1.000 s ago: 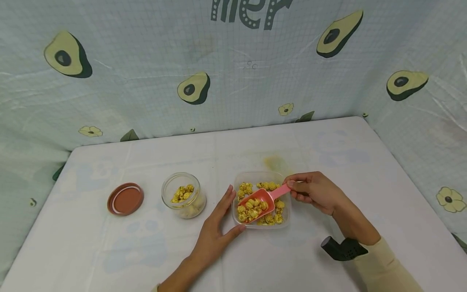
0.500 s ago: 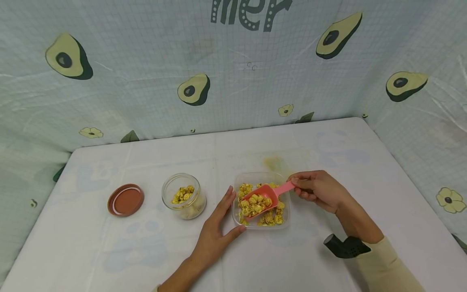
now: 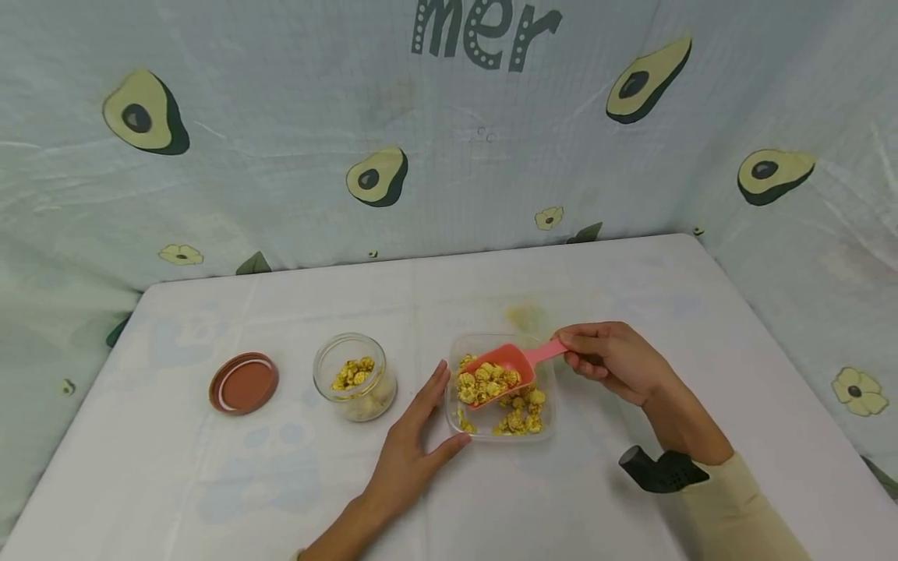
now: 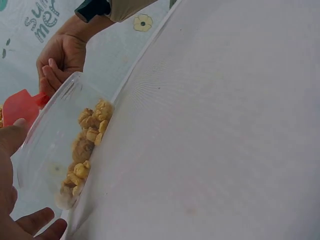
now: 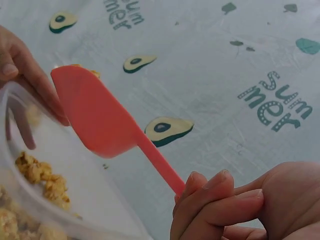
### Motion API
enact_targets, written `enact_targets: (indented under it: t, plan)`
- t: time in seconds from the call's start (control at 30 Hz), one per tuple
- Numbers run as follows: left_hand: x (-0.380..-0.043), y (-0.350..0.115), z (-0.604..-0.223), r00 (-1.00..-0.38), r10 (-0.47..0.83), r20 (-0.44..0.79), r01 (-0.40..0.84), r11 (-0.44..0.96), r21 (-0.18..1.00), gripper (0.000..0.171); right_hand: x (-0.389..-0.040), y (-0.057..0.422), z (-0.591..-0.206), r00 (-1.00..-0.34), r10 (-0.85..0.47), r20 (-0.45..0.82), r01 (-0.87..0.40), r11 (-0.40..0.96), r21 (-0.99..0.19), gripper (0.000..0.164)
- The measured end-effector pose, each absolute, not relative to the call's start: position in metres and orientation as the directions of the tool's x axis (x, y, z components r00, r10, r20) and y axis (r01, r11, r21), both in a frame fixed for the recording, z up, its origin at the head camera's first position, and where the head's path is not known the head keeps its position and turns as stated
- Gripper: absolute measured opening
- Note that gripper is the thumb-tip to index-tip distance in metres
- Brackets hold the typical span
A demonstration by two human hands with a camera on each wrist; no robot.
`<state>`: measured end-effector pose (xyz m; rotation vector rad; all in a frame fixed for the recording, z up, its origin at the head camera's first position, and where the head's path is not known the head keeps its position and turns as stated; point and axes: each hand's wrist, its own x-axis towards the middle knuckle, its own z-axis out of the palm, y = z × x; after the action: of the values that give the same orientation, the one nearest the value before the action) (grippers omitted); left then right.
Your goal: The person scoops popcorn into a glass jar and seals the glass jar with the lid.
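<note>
My right hand pinches the handle of a pink scoop, which carries a heap of yellow popcorn. In the right wrist view, the scoop's underside shows above the container's rim. Below it stands a clear plastic container, with more popcorn on its bottom. My left hand rests along the container's left side, thumb at the near corner and fingers spread. From the left wrist, the container's wall shows beside the fingers, with popcorn inside.
A glass jar partly filled with popcorn stands left of the left hand. Farther left lies a reddish-brown round lid. The white-covered table meets a curtain printed with avocados at its back edge.
The loaded scoop has risen out of the popcorn in the container and moved slightly away from me. My left hand has stayed at the container's side; jar and lid are unmoved.
</note>
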<state>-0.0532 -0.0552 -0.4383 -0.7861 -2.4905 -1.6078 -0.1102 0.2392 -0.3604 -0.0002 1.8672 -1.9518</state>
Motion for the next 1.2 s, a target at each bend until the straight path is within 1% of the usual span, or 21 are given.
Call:
enact_targets:
  t: [0.17,0.37,0.47,0.53,0.63,0.7,0.77,0.87,0.93,0.97,1.07,1.13,1.2]
  plan:
    - [-0.042,-0.065,-0.421,-0.859,0.365,0.358,0.476,0.316,0.821,0.071,-0.115,0.230,-0.351,-0.907,-0.326,-0.268,0.285,-0.006,-0.959,0.032]
    - [-0.025,-0.077,-0.386,-0.894,0.323,0.310,0.405,0.290,0.867,0.071,-0.123,0.215,-0.336,-0.909,-0.336,-0.247,0.272,-0.031,-0.962,0.029]
    - [-0.018,-0.084,-0.379,-0.888,0.281,0.365,0.441,0.289,0.850,0.068,-0.127,0.206,-0.330,-0.910,-0.329,-0.254,0.281,-0.037,-0.959,0.027]
    - [-0.015,-0.090,-0.379,-0.860,0.233,0.454,0.505,0.263,0.822,0.065,-0.130,0.200,-0.326,-0.907,-0.329,-0.262,0.289,-0.035,-0.957,0.027]
    - [-0.013,-0.102,-0.381,-0.780,0.135,0.611,0.626,0.172,0.761,0.056,-0.134,0.191,-0.321,-0.905,-0.330,-0.270,0.296,-0.032,-0.955,0.028]
    - [-0.017,-0.111,-0.383,-0.721,0.060,0.690,0.692,0.105,0.714,0.052,-0.137,0.186,-0.319,-0.904,-0.331,-0.269,0.294,-0.028,-0.955,0.029]
    - [-0.022,-0.119,-0.383,-0.679,-0.010,0.734,0.731,0.080,0.678,0.050,-0.139,0.181,-0.316,-0.907,-0.329,-0.264,0.289,-0.028,-0.957,0.029]
    - [-0.031,-0.128,-0.383,-0.652,-0.106,0.751,0.741,0.121,0.661,0.048,-0.143,0.174,-0.312,-0.909,-0.330,-0.255,0.279,-0.026,-0.960,0.028]
    - [-0.037,-0.132,-0.382,-0.661,-0.146,0.736,0.715,0.175,0.677,0.049,-0.145,0.169,-0.309,-0.909,-0.332,-0.251,0.274,-0.025,-0.961,0.028]
    - [-0.040,-0.133,-0.381,-0.676,-0.155,0.720,0.691,0.205,0.693,0.050,-0.146,0.167,-0.308,-0.909,-0.331,-0.251,0.275,-0.025,-0.961,0.028]
    - [-0.048,-0.135,-0.384,-0.751,-0.154,0.642,0.588,0.287,0.756,0.061,-0.149,0.158,-0.306,-0.910,-0.328,-0.255,0.275,-0.015,-0.961,0.027]
    - [-0.052,-0.136,-0.388,-0.809,-0.148,0.568,0.507,0.313,0.803,0.068,-0.151,0.152,-0.305,-0.910,-0.323,-0.258,0.274,-0.002,-0.962,0.026]
    - [-0.054,-0.136,-0.395,-0.849,-0.150,0.506,0.439,0.332,0.835,0.073,-0.154,0.144,-0.303,-0.912,-0.319,-0.257,0.269,0.008,-0.963,0.025]
